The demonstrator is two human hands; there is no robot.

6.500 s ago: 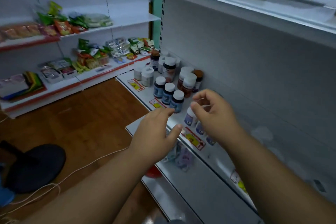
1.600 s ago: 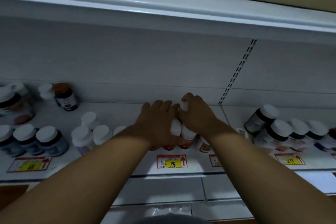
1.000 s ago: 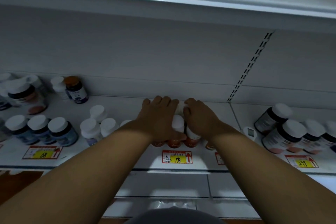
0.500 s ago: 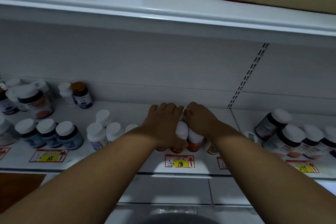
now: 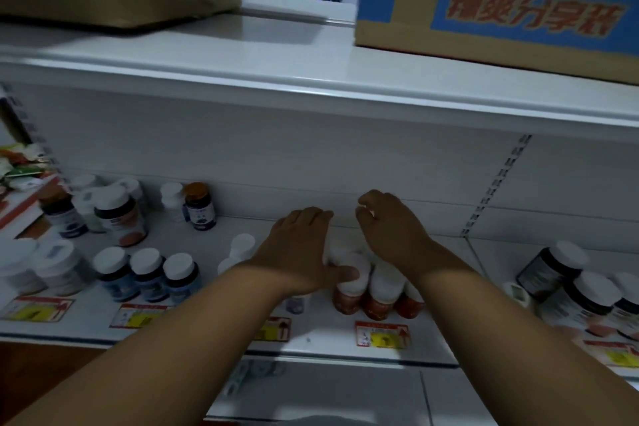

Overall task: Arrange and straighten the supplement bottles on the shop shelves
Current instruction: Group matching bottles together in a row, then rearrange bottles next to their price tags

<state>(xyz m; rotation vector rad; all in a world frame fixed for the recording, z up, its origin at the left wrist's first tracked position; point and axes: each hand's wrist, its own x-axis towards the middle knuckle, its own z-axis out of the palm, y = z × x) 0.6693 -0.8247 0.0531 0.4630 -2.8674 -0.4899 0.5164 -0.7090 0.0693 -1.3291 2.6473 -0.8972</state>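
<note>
Bottles bunched at mid-shelf, both hands squaring the row

Cardboard boxes (image 5: 498, 7) sit on the top shelf (image 5: 311, 79), the largest things in view. Below runs the white shelf (image 5: 311, 339) that carries the stock, with price tags along its front lip. Groups of supplement bottles stand on it: dark jars at the right (image 5: 567, 273), blue-labelled white-capped bottles at the left (image 5: 145, 273), and in the middle the red-labelled bottles (image 5: 378, 294), packed in a tight cluster near the front edge.

The left hand (image 5: 297, 252) lies along the cluster's left side, fingers fairly straight and thumb pressed against a front cap. The right hand (image 5: 390, 228) hovers over the back of the cluster with fingers curled; whether it holds a cap beneath them cannot be told.

These look like small, light, rigid plastic bottles with smooth caps, likely to topple or skid if nudged high. Pushing low on the body, or pinching the cap from above, seems safest.
</note>
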